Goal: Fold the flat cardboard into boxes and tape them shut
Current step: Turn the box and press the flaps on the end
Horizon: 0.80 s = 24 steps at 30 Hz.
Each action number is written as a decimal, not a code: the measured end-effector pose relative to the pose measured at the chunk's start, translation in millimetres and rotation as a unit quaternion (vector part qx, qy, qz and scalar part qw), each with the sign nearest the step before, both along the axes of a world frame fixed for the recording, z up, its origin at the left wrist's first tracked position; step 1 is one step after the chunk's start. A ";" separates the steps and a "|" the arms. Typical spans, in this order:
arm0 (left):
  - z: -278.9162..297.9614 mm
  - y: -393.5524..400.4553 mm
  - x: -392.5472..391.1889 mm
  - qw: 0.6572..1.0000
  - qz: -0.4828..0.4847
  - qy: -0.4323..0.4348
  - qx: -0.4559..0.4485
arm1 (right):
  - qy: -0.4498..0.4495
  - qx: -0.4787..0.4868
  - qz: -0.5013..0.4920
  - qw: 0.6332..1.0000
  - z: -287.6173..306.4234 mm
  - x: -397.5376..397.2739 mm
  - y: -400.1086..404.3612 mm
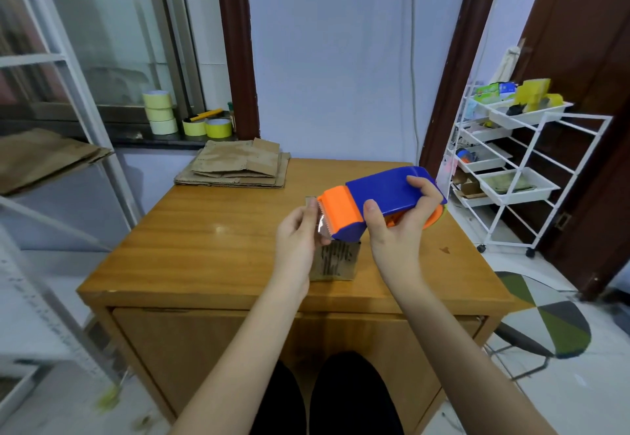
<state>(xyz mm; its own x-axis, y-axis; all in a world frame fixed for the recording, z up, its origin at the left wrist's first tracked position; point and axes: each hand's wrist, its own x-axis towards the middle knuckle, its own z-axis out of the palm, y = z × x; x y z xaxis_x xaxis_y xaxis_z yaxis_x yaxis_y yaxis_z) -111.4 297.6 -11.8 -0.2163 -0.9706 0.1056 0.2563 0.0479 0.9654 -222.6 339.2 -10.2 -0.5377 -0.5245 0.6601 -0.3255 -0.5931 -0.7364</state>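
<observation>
Wooden table [211,247] mid-frame: one small folded box [335,261] at centre, untaped. Flat cardboard stack [235,165] above it, untouched. Right hand [397,226] grasps tape dispenser [381,202]; left hand [298,237] pinches tape end [322,226].

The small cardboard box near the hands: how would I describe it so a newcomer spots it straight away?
Start at the wooden table. The small box stands on it near the front edge, just below the blue and orange tape dispenser that the right hand grips. Unlike the flat cardboard stack at the far edge, it is folded up and bears dark print.
</observation>
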 end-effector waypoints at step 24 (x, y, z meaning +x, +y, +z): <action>-8.3 3.2 -17.3 0.985 0.135 -0.058 -0.096 | -0.031 -0.019 -0.033 0.999 -6.9 11.5 2.8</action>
<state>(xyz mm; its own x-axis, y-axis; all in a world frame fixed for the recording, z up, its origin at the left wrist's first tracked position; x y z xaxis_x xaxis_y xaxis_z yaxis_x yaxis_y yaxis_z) -128.7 300.9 -20.1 0.0251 -0.9588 0.2831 0.0987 0.2842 0.9537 -211.1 342.0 -17.1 -0.6113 -0.4618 0.6428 -0.3191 -0.5994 -0.7341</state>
